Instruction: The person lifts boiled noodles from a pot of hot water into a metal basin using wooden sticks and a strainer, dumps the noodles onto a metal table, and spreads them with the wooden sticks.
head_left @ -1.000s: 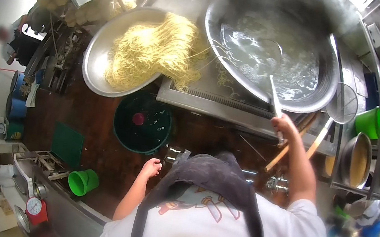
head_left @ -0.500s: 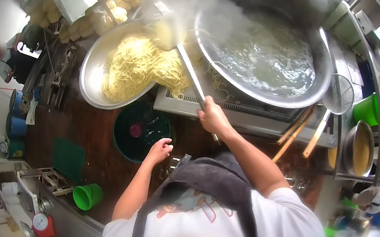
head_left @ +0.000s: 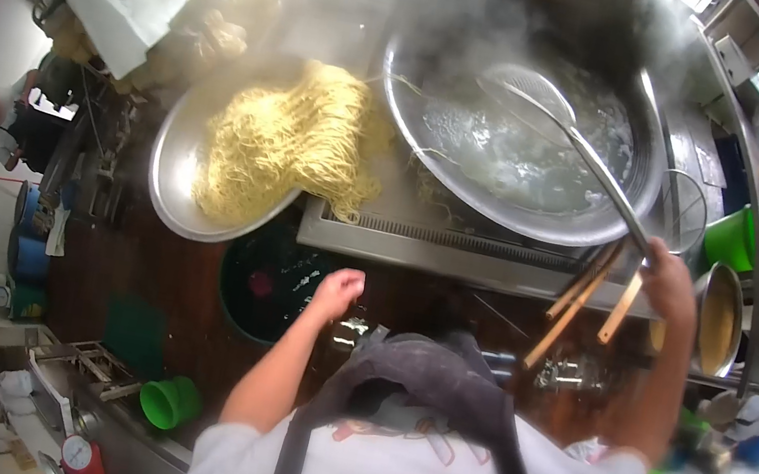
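Note:
My right hand [head_left: 668,280] is closed round the metal handle of a long strainer [head_left: 608,181], whose round head is over the steaming water in the large metal pot [head_left: 494,219]. Left of the pot, yellow noodles [head_left: 289,145] lie heaped in a wide metal bowl [head_left: 167,184] and hang over its right side. My left hand [head_left: 339,293] is raised near the dark green tub [head_left: 233,287], its fingers curled in with nothing seen in them. A few noodle strands cling to the pot's rim.
A second strainer [head_left: 678,214] and wooden handles [head_left: 575,307] lie right of the pot. Beyond stand a green bucket [head_left: 731,238] and a metal basin [head_left: 734,330]. Another green bucket [head_left: 167,403] and a red scale [head_left: 84,461] are lower left. A person [head_left: 15,117] is far left. Steam blurs the top.
The strainer swung left over the noodle bowl, then back right over the pot, held in my right hand throughout. My left hand has moved up and to the right.

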Available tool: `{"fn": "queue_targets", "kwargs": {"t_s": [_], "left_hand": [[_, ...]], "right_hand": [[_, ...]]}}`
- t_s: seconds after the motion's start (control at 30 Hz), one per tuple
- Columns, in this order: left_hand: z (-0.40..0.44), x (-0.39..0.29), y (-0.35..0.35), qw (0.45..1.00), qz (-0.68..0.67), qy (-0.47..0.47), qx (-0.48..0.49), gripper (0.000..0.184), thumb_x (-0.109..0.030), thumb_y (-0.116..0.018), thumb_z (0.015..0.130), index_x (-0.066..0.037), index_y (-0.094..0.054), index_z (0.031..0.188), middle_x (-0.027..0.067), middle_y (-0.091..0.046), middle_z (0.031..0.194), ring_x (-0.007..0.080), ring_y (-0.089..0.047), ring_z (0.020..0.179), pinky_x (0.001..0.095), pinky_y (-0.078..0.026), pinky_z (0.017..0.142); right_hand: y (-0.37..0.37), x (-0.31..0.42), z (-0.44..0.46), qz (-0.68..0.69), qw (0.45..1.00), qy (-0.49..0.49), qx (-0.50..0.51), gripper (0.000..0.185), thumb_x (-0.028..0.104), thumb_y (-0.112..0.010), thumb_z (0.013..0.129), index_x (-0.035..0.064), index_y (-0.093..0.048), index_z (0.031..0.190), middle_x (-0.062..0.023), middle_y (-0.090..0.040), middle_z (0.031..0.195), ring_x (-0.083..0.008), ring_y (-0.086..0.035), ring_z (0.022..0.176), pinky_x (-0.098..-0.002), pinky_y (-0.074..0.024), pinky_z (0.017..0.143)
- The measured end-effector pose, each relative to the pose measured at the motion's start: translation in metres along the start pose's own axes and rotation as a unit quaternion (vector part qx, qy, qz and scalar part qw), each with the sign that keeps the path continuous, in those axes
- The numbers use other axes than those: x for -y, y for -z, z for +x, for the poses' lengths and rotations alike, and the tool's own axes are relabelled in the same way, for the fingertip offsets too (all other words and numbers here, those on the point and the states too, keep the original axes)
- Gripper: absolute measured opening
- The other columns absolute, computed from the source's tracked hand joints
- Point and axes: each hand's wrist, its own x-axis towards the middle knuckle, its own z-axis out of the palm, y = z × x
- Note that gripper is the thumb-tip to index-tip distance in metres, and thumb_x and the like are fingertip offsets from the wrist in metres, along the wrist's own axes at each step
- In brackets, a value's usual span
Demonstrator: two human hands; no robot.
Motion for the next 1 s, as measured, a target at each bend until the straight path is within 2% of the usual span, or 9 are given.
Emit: {"fn": "queue_targets", "kwargs": {"t_s": [0.17, 0.23, 0.27, 0.4, 0.43, 0.63, 0.8, 0.9, 1.0], "left_hand": [[0.171, -0.069, -0.017, 0.999, -0.009, -0.013, -0.031, 0.041, -0.029, -0.067, 0.094, -0.003, -0.064, 0.124, 0.0046, -0.071, 0.097, 0.011, -0.061, 0.077, 0.0304, -0.052, 0.072], [0.251, -0.047, -0.033, 0.992, 0.046, -0.069, -0.1, 0.051, -0.03, -0.069, 0.092, -0.001, -0.058, 0.133, 0.0056, -0.069, 0.088, 0.0118, -0.06, 0.066, 0.0306, -0.051, 0.064], [0.24, -0.099, -0.037, 0.996, 0.06, 0.013, -0.066, 0.057, -0.032, -0.069, 0.092, -0.002, -0.053, 0.138, 0.0068, -0.067, 0.09, 0.0091, -0.06, 0.072, 0.0271, -0.05, 0.067], [0.317, -0.055, -0.065, 0.941, 0.257, -0.092, -0.201, 0.065, -0.033, -0.064, 0.091, -0.003, -0.044, 0.145, 0.021, -0.072, 0.105, 0.0352, -0.068, 0.101, 0.0413, -0.053, 0.087], [0.304, -0.075, -0.066, 0.958, 0.206, -0.066, -0.19, 0.05, -0.032, -0.061, 0.092, -0.006, -0.056, 0.135, 0.0208, -0.072, 0.1, 0.0408, -0.066, 0.101, 0.0475, -0.051, 0.086], [0.26, -0.1, -0.035, 0.979, 0.124, -0.063, -0.148, 0.026, -0.029, -0.057, 0.095, -0.007, -0.07, 0.095, 0.0183, -0.071, 0.092, 0.0323, -0.069, 0.089, 0.0409, -0.052, 0.079], [0.233, -0.158, 0.013, 0.957, 0.171, -0.1, -0.21, 0.028, -0.03, -0.058, 0.097, -0.005, -0.067, 0.088, 0.0131, -0.063, 0.071, 0.0231, -0.059, 0.065, 0.0382, -0.047, 0.063], [0.228, -0.202, 0.048, 0.942, 0.182, -0.093, -0.267, 0.029, -0.028, -0.058, 0.099, -0.007, -0.066, 0.081, 0.0023, -0.056, 0.059, 0.0097, -0.047, 0.051, 0.0311, -0.038, 0.051], [0.204, -0.265, 0.098, 0.925, 0.205, -0.043, -0.316, 0.026, -0.029, -0.056, 0.1, -0.008, -0.069, 0.091, 0.0035, -0.061, 0.066, 0.0109, -0.051, 0.053, 0.0314, -0.043, 0.051]], "right_hand": [[0.051, -0.057, -0.019, -0.086, 0.992, -0.001, 0.091, 0.044, 0.004, -0.072, 0.076, 0.0087, -0.061, 0.118, -0.0223, -0.067, 0.095, -0.0425, -0.064, 0.092, -0.0489, -0.0497, 0.079], [0.052, -0.045, -0.015, -0.149, 0.979, -0.037, 0.132, 0.045, 0.003, -0.072, 0.076, 0.0105, -0.062, 0.119, -0.0209, -0.068, 0.096, -0.0411, -0.065, 0.091, -0.0487, -0.0512, 0.079], [0.042, -0.044, -0.012, -0.162, 0.975, -0.028, 0.147, 0.043, 0.004, -0.071, 0.077, 0.0124, -0.063, 0.119, -0.0215, -0.068, 0.092, -0.0414, -0.066, 0.087, -0.05, -0.052, 0.077], [-0.045, -0.054, 0.009, -0.143, 0.982, 0.013, 0.123, 0.038, 0.003, -0.06, 0.084, 0.0098, -0.06, 0.122, -0.0219, -0.066, 0.085, -0.0409, -0.066, 0.08, -0.0515, -0.053, 0.073], [-0.072, -0.047, 0.02, -0.115, 0.985, 0.007, 0.131, 0.038, 0.003, -0.058, 0.085, 0.007, -0.059, 0.123, -0.0219, -0.067, 0.086, -0.0405, -0.067, 0.081, -0.0515, -0.0532, 0.073], [-0.211, 0.018, 0.117, -0.074, 0.994, 0.062, 0.058, 0.032, 0.002, -0.047, 0.091, -0.0009, -0.052, 0.122, -0.0235, -0.07, 0.09, -0.0402, -0.069, 0.087, -0.0514, -0.0547, 0.076], [-0.263, 0.072, 0.233, -0.012, 0.999, -0.003, 0.036, 0.023, 0.01, -0.039, 0.099, -0.0013, -0.053, 0.115, -0.0247, -0.071, 0.094, -0.0409, -0.07, 0.093, -0.0499, -0.0556, 0.079], [-0.294, 0.061, 0.293, 0.044, 0.995, -0.075, 0.043, 0.024, 0.014, -0.037, 0.101, -0.0012, -0.053, 0.112, -0.0253, -0.071, 0.095, -0.0423, -0.07, 0.092, -0.0521, -0.0552, 0.08], [-0.21, 0.038, 0.265, 0.037, 0.996, -0.025, 0.077, 0.033, 0.019, -0.046, 0.099, -0.0013, -0.052, 0.125, -0.0261, -0.07, 0.1, -0.0452, -0.067, 0.098, -0.053, -0.0531, 0.085]]}}
